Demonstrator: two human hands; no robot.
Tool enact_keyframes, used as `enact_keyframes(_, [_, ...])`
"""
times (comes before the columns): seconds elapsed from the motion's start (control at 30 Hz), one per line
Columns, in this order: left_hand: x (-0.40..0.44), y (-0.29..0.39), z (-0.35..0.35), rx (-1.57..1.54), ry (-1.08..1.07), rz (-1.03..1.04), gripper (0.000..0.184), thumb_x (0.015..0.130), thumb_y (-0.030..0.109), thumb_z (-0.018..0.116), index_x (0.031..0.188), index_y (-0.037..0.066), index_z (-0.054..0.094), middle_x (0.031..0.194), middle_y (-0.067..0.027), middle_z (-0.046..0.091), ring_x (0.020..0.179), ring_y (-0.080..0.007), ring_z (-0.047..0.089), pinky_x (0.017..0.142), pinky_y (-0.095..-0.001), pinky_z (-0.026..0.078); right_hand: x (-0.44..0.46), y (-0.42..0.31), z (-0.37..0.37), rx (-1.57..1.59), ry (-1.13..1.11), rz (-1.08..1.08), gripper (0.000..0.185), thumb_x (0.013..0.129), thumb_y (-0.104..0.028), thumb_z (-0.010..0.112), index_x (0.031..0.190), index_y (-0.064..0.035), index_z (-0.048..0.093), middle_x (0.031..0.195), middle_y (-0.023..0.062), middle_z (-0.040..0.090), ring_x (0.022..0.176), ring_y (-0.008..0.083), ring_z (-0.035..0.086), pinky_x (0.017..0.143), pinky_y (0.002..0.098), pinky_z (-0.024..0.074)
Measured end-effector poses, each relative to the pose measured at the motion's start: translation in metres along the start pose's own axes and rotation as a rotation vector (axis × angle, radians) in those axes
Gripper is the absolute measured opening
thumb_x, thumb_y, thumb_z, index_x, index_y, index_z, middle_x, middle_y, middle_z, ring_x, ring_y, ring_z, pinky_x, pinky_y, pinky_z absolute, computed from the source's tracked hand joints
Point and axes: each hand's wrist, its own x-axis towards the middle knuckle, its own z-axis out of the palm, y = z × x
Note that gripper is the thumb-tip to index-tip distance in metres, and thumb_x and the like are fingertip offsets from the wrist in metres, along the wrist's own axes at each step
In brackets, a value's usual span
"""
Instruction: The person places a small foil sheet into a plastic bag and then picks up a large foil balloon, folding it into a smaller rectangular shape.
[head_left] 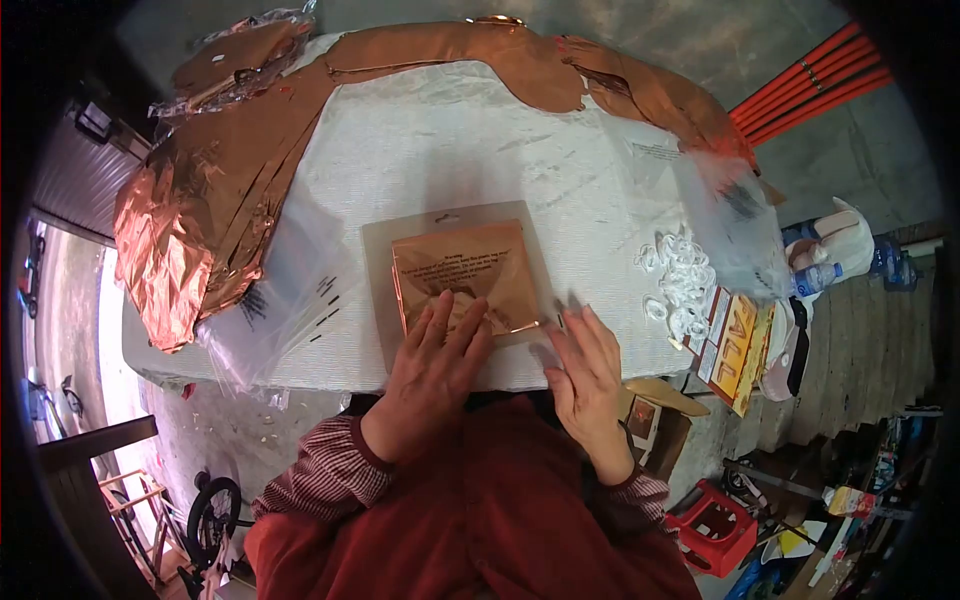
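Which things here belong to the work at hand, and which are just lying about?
Likely in use:
- copper-coloured packet under the left hand
- copper-coloured foil pieces
- clear printed bags

Apparently just lying about:
- red stool
- orange poles
- water bottle

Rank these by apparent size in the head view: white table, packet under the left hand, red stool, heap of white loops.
1. White table
2. Packet
3. Red stool and heap of white loops: too alike to rank.
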Motion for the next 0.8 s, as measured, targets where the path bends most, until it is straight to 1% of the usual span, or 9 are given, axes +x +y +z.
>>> enact_keyframes(0.07, [-0.002, 0.002, 0.002, -0.029, 0.008, -0.007, 0.037, 0.080, 0.016, 0.064, 0.113, 0.000, 0.056, 0.129, -0.0154, 0.054, 0.119, -0.0425, 0.050, 0.095, -0.0497, 0.046, 0.022, -0.008, -0.008, 0.051, -0.091, -0.001, 0.054, 0.076, -0.013, 0.066, 0.128, -0.0006, 0.054, 0.140, 0.0171, 0.044, 0.133, 0.0343, 0.036, 0.108, 0.0454, 0.0300])
enact_keyframes(0.13, [-0.003, 0.004, 0.000, -0.066, -0.036, -0.023, 0.044, 0.085, 0.024, 0.061, 0.120, -0.002, 0.052, 0.132, -0.0189, 0.050, 0.125, -0.0440, 0.043, 0.101, -0.0513, 0.039, 0.037, -0.012, -0.006, 0.102, -0.175, 0.000, 0.060, 0.078, -0.014, 0.066, 0.133, 0.0007, 0.048, 0.142, 0.0168, 0.041, 0.135, 0.0330, 0.034, 0.110, 0.0457, 0.0275])
enact_keyframes(0.2, [-0.004, 0.006, -0.003, -0.085, -0.028, -0.029, 0.047, 0.084, 0.027, 0.063, 0.120, -0.002, 0.053, 0.131, -0.0189, 0.051, 0.125, -0.0433, 0.044, 0.101, -0.0509, 0.039, 0.044, -0.013, 0.002, 0.045, -0.343, 0.006, 0.070, 0.080, -0.018, 0.065, 0.141, -0.0009, 0.036, 0.148, 0.0159, 0.034, 0.139, 0.0305, 0.028, 0.113, 0.0451, 0.0212])
enact_keyframes(0.3, [-0.006, -0.002, -0.004, -0.168, -0.024, -0.043, 0.051, 0.082, 0.030, 0.066, 0.119, -0.002, 0.053, 0.131, -0.0189, 0.051, 0.126, -0.0416, 0.044, 0.101, -0.0498, 0.039, 0.047, -0.010, 0.007, -0.016, -0.405, -0.008, 0.074, 0.082, -0.022, 0.065, 0.143, -0.0014, 0.032, 0.150, 0.0152, 0.029, 0.141, 0.0282, 0.024, 0.115, 0.0432, 0.0175])
enact_keyframes(0.37, [-0.009, -0.010, -0.006, -0.244, -0.051, -0.043, 0.052, 0.081, 0.031, 0.067, 0.118, -0.002, 0.054, 0.131, -0.0190, 0.051, 0.127, -0.0405, 0.043, 0.102, -0.0490, 0.039, 0.047, -0.011, 0.006, -0.018, -0.416, -0.002, 0.074, 0.082, -0.024, 0.065, 0.144, -0.0015, 0.031, 0.151, 0.0154, 0.029, 0.141, 0.0283, 0.023, 0.115, 0.0428, 0.0168])
enact_keyframes(0.47, [0.012, -0.030, -0.011, -0.308, 0.054, -0.102, 0.065, 0.077, 0.030, 0.071, 0.130, 0.000, 0.048, 0.137, -0.0187, 0.046, 0.130, -0.0392, 0.040, 0.105, -0.0464, 0.037, 0.049, -0.012, 0.006, -0.030, -0.421, -0.004, 0.075, 0.082, -0.026, 0.066, 0.144, -0.0017, 0.030, 0.151, 0.0155, 0.028, 0.142, 0.0283, 0.023, 0.115, 0.0425, 0.0164])
enact_keyframes(0.53, [0.024, -0.035, -0.014, -0.017, -0.024, -0.198, 0.082, 0.077, 0.048, 0.068, 0.137, -0.002, 0.039, 0.143, -0.0225, 0.037, 0.136, -0.0391, 0.031, 0.109, -0.0465, 0.031, 0.048, -0.011, 0.005, -0.037, -0.425, 0.004, 0.076, 0.082, -0.026, 0.066, 0.144, -0.0017, 0.030, 0.151, 0.0155, 0.029, 0.142, 0.0284, 0.023, 0.115, 0.0425, 0.0167])
enact_keyframes(0.63, [0.017, -0.048, -0.002, 0.033, -0.091, -0.205, 0.096, 0.074, 0.058, 0.066, 0.141, -0.001, 0.032, 0.145, -0.0247, 0.032, 0.137, -0.0386, 0.028, 0.111, -0.0462, 0.027, 0.047, -0.010, 0.008, -0.023, -0.404, -0.004, 0.076, 0.082, -0.028, 0.066, 0.144, -0.0017, 0.030, 0.150, 0.0157, 0.029, 0.141, 0.0286, 0.024, 0.115, 0.0427, 0.0170])
enact_keyframes(0.8, [0.016, -0.050, -0.006, 0.048, -0.106, -0.196, 0.096, 0.073, 0.061, 0.065, 0.140, -0.001, 0.034, 0.145, -0.0255, 0.032, 0.137, -0.0382, 0.029, 0.110, -0.0466, 0.028, 0.046, -0.007, 0.007, -0.016, -0.400, -0.006, 0.074, 0.083, -0.028, 0.065, 0.144, -0.0016, 0.030, 0.150, 0.0152, 0.029, 0.141, 0.0286, 0.024, 0.115, 0.0424, 0.0177])
